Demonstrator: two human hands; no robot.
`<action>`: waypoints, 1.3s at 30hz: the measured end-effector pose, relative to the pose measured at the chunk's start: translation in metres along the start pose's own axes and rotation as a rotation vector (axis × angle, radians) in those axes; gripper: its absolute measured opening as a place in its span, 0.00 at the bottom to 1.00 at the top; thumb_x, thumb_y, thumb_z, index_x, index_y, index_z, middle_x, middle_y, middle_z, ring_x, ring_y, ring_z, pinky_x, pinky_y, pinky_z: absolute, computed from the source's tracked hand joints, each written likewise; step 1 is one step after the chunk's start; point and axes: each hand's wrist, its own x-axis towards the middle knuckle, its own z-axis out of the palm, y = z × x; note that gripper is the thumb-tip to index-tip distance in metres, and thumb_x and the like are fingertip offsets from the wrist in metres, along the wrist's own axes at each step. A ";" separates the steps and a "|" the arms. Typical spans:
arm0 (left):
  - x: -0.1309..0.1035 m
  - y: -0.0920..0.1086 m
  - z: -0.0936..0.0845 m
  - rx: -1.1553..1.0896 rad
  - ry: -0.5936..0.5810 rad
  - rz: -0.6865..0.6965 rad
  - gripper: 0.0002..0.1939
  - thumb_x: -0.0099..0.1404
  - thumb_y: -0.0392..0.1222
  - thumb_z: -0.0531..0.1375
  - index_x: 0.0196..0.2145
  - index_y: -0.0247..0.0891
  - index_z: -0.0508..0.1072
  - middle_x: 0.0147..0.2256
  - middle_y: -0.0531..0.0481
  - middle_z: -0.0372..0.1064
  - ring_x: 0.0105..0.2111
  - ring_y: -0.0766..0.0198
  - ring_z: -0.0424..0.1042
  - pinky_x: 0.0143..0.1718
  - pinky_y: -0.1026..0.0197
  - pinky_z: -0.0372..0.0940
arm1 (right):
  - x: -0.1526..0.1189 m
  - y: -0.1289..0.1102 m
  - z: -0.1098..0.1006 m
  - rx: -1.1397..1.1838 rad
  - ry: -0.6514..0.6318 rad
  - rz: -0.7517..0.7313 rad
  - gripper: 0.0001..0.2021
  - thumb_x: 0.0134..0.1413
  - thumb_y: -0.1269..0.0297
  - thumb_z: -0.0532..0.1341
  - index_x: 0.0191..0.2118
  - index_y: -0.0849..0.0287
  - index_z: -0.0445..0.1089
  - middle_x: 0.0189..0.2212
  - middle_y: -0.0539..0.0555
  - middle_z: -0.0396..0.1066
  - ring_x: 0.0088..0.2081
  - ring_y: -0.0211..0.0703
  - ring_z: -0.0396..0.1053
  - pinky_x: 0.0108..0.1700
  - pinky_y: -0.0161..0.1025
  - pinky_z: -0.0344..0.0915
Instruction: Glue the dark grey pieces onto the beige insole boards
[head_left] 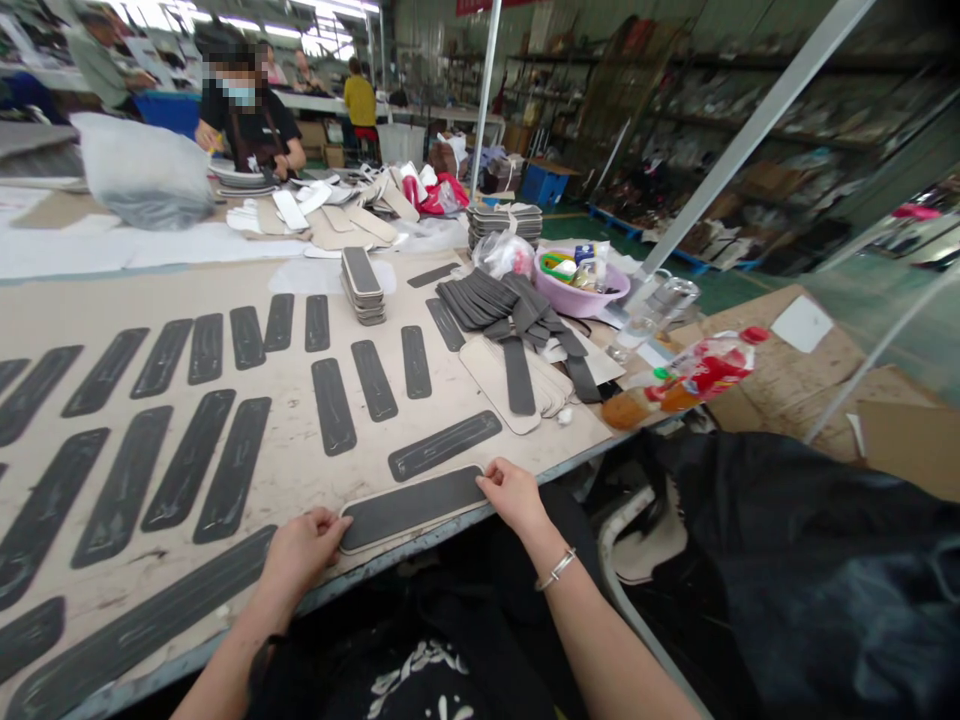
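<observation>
A long dark grey strip [412, 510] with rounded corners lies on a slightly larger cream backing piece [442, 517] at the table's front edge. My left hand [306, 545] pinches the strip's left end between thumb and fingers. At the opposite end, my right hand [511, 492] is closed on the strip's corner, a bracelet on its wrist. Just beyond lies another dark strip [445, 445] with shiny smears on its face. Several similar smeared strips, such as this one [232, 470], are spread across the table to the left.
Loose grey strips [480, 300] are heaped beside cream pieces [480, 375]. A small stack [363, 285] stands mid-table. A pink basin [581, 295] and bottles [682, 378] sit to the right. Across the table works a person [247, 125]. A metal post [750, 130] slants at the right.
</observation>
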 end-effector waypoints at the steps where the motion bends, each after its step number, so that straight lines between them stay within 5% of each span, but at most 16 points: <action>1: 0.000 0.000 0.000 -0.003 -0.003 0.002 0.15 0.60 0.52 0.51 0.23 0.42 0.67 0.16 0.55 0.71 0.24 0.62 0.71 0.28 0.64 0.56 | 0.000 0.000 0.000 0.016 -0.004 0.001 0.05 0.45 0.63 0.58 0.23 0.56 0.64 0.16 0.44 0.64 0.21 0.36 0.63 0.28 0.33 0.56; 19: -0.001 -0.004 0.002 -0.022 0.014 0.048 0.15 0.59 0.52 0.50 0.23 0.42 0.67 0.16 0.54 0.70 0.23 0.61 0.71 0.28 0.64 0.56 | -0.007 -0.006 -0.009 -0.079 -0.038 -0.046 0.11 0.53 0.63 0.55 0.27 0.56 0.73 0.22 0.49 0.71 0.28 0.40 0.69 0.34 0.34 0.62; 26: 0.000 -0.004 -0.002 0.013 -0.016 0.065 0.15 0.60 0.52 0.49 0.23 0.42 0.65 0.17 0.54 0.71 0.24 0.60 0.72 0.28 0.63 0.56 | -0.033 -0.034 -0.017 -0.201 0.145 -0.312 0.19 0.60 0.62 0.51 0.52 0.65 0.66 0.42 0.62 0.71 0.44 0.47 0.68 0.49 0.40 0.63; 33: 0.002 -0.002 -0.002 0.060 0.010 0.126 0.15 0.60 0.51 0.48 0.22 0.42 0.64 0.18 0.53 0.71 0.24 0.60 0.72 0.28 0.64 0.56 | -0.074 -0.097 0.032 -0.213 -0.232 -0.826 0.31 0.59 0.51 0.51 0.62 0.65 0.48 0.62 0.59 0.50 0.63 0.46 0.43 0.64 0.46 0.42; 39: -0.002 0.000 -0.002 0.047 0.017 0.103 0.15 0.60 0.51 0.48 0.23 0.42 0.64 0.18 0.53 0.71 0.25 0.60 0.72 0.28 0.64 0.56 | -0.068 -0.085 0.044 -0.327 -0.255 -0.760 0.32 0.60 0.50 0.49 0.63 0.68 0.47 0.63 0.61 0.45 0.64 0.48 0.40 0.64 0.50 0.40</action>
